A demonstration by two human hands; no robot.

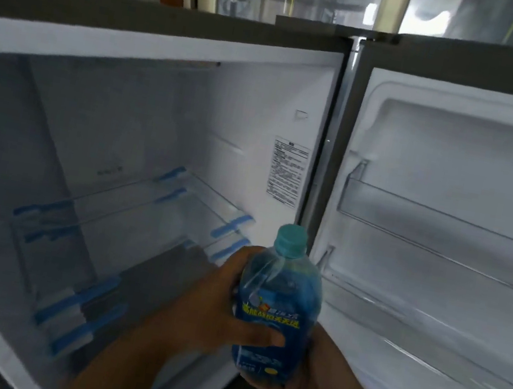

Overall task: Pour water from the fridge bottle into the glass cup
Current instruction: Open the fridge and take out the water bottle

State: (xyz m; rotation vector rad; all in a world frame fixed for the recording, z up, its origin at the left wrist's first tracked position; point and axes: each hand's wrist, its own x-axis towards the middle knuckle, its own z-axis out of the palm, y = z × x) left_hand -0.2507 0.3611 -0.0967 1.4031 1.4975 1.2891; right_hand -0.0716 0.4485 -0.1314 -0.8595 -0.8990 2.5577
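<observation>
Blue bottle [278, 304] clasped between left hand [215, 303] and right hand [314, 383].

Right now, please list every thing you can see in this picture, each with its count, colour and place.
bottle: one, blue with a teal cap, capped, upright, held in front of the open fridge.
fridge: one, white inside, grey outside, open, left and centre.
glass shelves: several, clear with blue clips, inside the fridge, nothing on them.
fridge door: one, white inner side, swung open, right.
door bins: at least two, clear, on the door.
label sticker: one, white, right inner wall.
hands: left hand grips the bottle's side; right hand supports its base.
</observation>
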